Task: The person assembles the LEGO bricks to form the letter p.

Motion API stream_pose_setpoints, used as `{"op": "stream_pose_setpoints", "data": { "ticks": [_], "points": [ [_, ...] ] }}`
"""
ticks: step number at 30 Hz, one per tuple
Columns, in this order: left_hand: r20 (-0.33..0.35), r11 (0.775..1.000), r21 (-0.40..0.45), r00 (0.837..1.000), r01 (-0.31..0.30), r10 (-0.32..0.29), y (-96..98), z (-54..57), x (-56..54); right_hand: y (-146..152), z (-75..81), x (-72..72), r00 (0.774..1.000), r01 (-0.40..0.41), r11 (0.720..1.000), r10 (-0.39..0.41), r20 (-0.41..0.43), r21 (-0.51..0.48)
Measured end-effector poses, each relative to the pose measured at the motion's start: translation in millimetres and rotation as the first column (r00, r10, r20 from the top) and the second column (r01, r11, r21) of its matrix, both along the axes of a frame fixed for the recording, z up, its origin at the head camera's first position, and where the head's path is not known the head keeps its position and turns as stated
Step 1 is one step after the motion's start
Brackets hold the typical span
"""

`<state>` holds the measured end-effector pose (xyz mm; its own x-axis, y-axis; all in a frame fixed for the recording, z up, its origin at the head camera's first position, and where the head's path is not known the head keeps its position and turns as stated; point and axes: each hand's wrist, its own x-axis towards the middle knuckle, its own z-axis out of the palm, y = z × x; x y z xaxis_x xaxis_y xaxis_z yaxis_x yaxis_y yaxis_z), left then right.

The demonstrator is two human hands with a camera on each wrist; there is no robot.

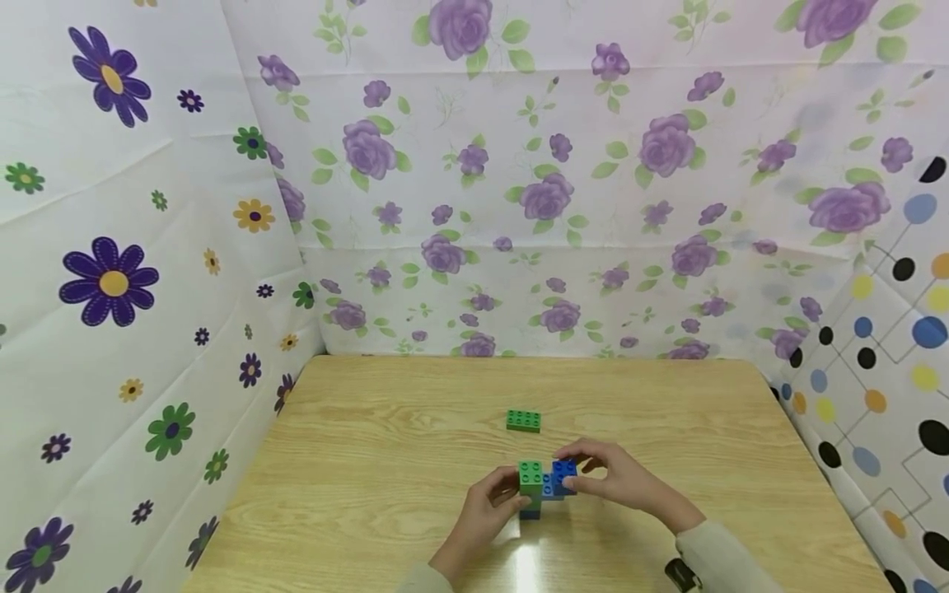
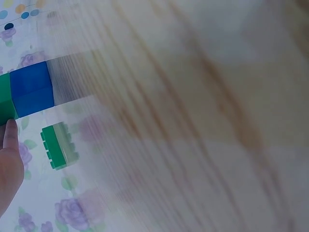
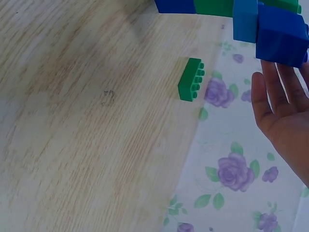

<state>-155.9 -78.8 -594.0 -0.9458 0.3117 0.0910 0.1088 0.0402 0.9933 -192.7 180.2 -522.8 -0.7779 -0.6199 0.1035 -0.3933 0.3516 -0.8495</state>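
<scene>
The left hand (image 1: pixel 485 506) gripped the green stack (image 1: pixel 530 480); the right hand (image 1: pixel 615 476) pinched the dark blue block (image 1: pixel 564 467). Skewed pressure could have popped the light blue brick (image 1: pixel 548 486) loose.

Two hands can be counted, one left hand (image 1: pixel 485 504) and one right hand (image 1: pixel 614 478), along with two sleeves (image 1: pixel 722 560). One table (image 1: pixel 371 445), three patterned cloths (image 1: pixel 185 329) and one loose green brick (image 1: pixel 523 426) with eight studs (image 1: pixel 520 415) are shown. Among the joined bricks (image 1: pixel 530 486), two dark blue bricks (image 1: pixel 565 479) and one light blue brick (image 1: pixel 548 487) are seen, while the number of green bricks (image 1: pixel 530 473) there cannot be told.
</scene>
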Motion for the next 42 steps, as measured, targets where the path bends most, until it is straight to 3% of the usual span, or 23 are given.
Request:
{"op": "stream_pose_setpoints", "data": {
  "ticks": [13, 21, 31, 42],
  "points": [
    [0.019, 1.0, -0.007, 1.0, -0.012, 0.012, 0.1, 0.4, -0.5, -4, 0.6, -20.6, 0.998, 0.054, 0.997, -0.053, 0.017, -0.055],
    [0.012, 1.0, 0.016, 1.0, 0.0, 0.0, 0.1, -1.3, -0.8, -7, -12.9, -39.9, 0.994, 0.109, 0.99, -0.108, 0.018, -0.093],
    [0.023, 1.0, 0.003, 1.0, 0.004, -0.004, -0.5, 2.1, -0.3, -14, -31.5, -66.1, 0.98, 0.193, 0.969, -0.183, 0.079, -0.155],
    [0.02, 1.0, -0.01, 1.0, 0.007, -0.007, -0.9, 0.0, -0.3, -29, -49.2, -88.3, 0.961, 0.256, 0.958, -0.237, 0.143, -0.128]
  ]
}}
